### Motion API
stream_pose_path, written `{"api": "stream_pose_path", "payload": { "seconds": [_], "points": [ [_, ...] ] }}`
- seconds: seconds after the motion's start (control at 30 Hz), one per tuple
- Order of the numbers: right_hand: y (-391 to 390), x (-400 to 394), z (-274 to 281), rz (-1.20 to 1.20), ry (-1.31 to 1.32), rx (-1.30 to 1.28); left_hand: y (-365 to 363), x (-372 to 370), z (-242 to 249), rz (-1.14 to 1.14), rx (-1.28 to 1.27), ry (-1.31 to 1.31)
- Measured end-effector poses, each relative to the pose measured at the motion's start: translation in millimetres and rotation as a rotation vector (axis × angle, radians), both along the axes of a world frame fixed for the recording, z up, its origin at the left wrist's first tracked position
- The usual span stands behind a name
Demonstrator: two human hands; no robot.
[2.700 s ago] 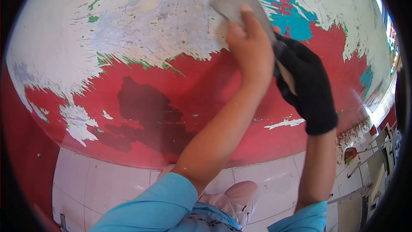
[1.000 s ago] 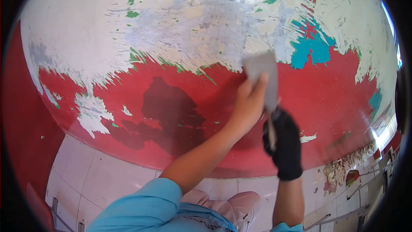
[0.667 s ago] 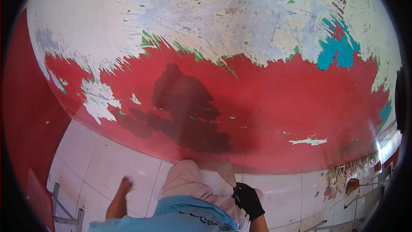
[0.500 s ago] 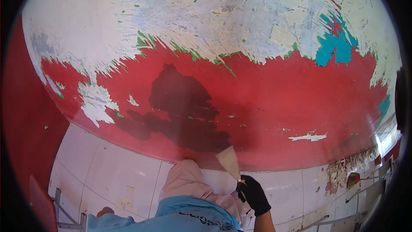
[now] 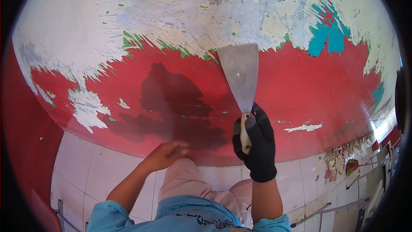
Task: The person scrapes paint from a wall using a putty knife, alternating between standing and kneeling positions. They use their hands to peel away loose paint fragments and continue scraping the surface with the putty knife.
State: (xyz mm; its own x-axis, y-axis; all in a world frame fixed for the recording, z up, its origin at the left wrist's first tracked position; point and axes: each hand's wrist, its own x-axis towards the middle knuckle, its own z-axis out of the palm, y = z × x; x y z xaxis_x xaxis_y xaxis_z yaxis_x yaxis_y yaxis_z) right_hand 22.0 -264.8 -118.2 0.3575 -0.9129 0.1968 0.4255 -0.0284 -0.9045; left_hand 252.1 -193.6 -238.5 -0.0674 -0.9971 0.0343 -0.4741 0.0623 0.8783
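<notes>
My right hand (image 5: 256, 146), in a black glove, is wrapped around the handle of a scraper (image 5: 240, 75). The scraper's wide metal blade points up, its edge overlapping the border between the red paint (image 5: 292, 86) and the pale stripped wall (image 5: 189, 13). Bare and holding nothing, my left hand (image 5: 166, 155) is in front of my body, low by the wall, its loosely bent fingers pointing right and slightly blurred at the tips. Just above it, a dark patch (image 5: 171, 94) spreads over the red paint.
White floor tiles (image 5: 107, 167) run along the wall's foot. Blue paint remnants (image 5: 328, 38) and green flecks edge the stripped area. At right are debris (image 5: 343, 157), a red and yellow object (image 5: 352, 166) and metal frames (image 5: 334, 215). A red wall (image 5: 25, 124) stands left.
My right hand has raised the scraper from near the floor up to the red paint's upper edge. My left hand has come up into view in front of the wall.
</notes>
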Motion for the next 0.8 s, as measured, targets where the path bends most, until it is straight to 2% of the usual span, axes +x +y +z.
{"api": "stream_pose_path", "payload": {
  "seconds": [0.1, 0.17, 0.23, 0.33, 0.4, 0.43, 0.5, 0.53, 0.6, 0.63, 0.7, 0.8],
  "points": [
    [-3.1, 16.7, 0.4, 0.048, -0.084, 0.060, -45.9, -52.2, 64.7, 0.009, -0.380, 0.407],
    [0.6, 25.6, -7.6, 0.010, -0.107, 0.080, -71.2, -72.4, 101.1, -0.082, -0.380, 0.738],
    [1.7, 31.6, -9.5, -0.027, -0.132, 0.096, -85.8, -93.2, 128.9, -0.037, -0.384, 0.922],
    [2.5, 33.0, -5.9, -0.210, 0.207, -0.156, -91.5, -98.6, 163.5, -0.017, -0.304, 0.943],
    [4.5, 31.5, -1.1, -0.327, 0.433, -0.318, -90.6, -105.9, 160.0, 0.008, -0.318, 0.974],
    [5.9, 30.5, 5.6, -0.327, 0.429, -0.315, -90.5, -107.4, 159.6, 0.028, -0.339, 0.997],
    [6.6, 26.9, 18.4, -0.008, -0.179, 0.278, -99.7, -102.5, 166.7, 0.015, -0.383, 0.962],
    [5.2, 27.3, 13.4, -0.012, -0.179, 0.291, -101.3, -101.8, 166.0, 0.008, -0.414, 0.930],
    [1.1, 29.6, 3.4, -0.423, 0.689, -0.634, -99.0, -104.4, 161.7, 0.020, -0.390, 0.940],
    [1.9, 27.8, 3.3, -0.423, 0.684, -0.636, -98.8, -104.3, 162.3, 0.025, -0.385, 0.948],
    [4.3, 21.9, 1.3, -0.004, -0.169, 0.272, -98.6, -103.3, 163.0, 0.021, -0.384, 0.925],
    [2.6, 21.8, 1.9, -0.021, -0.116, 0.241, -102.4, -104.4, 159.9, 0.021, -0.396, 0.917]
  ]
}}
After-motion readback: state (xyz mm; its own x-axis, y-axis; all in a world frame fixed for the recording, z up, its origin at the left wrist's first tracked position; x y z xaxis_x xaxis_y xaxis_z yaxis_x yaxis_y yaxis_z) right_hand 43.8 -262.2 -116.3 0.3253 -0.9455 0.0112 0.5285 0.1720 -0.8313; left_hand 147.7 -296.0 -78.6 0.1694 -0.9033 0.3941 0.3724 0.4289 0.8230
